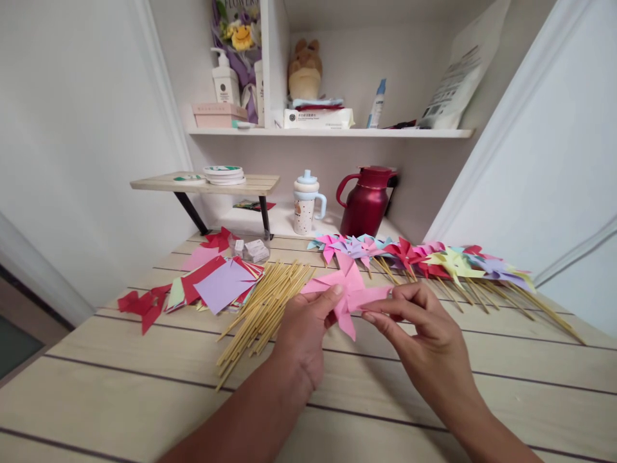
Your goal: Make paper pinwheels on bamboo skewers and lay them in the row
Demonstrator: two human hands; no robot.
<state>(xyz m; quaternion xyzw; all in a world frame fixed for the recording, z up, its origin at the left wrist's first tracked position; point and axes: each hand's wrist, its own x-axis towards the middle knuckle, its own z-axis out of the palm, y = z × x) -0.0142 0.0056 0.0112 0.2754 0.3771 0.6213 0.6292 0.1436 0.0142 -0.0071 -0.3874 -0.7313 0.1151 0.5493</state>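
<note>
A pink paper pinwheel (348, 290) is held up above the table in front of me. My left hand (308, 321) is closed on its centre and left side, the thumb pressed on the folded middle. The fingers behind the paper are hidden. My right hand (419, 321) pinches the tip of the pinwheel's right blade between thumb and fingers. Left of my left hand lies a loose pile of thin wooden sticks (263, 315). Beyond my right hand, several pinwheels on sticks, among them a yellow pinwheel (453, 262) and a red pinwheel (405, 254), lie in a row.
Cut paper sheets (224, 286) and red folded paper (144, 305) lie at the left, near a clear container (255, 249) with small white pieces. A cup (304, 202) and a red jug (367, 200) stand at the back, beside a small raised wooden stand (255, 185) holding tape rolls (224, 175).
</note>
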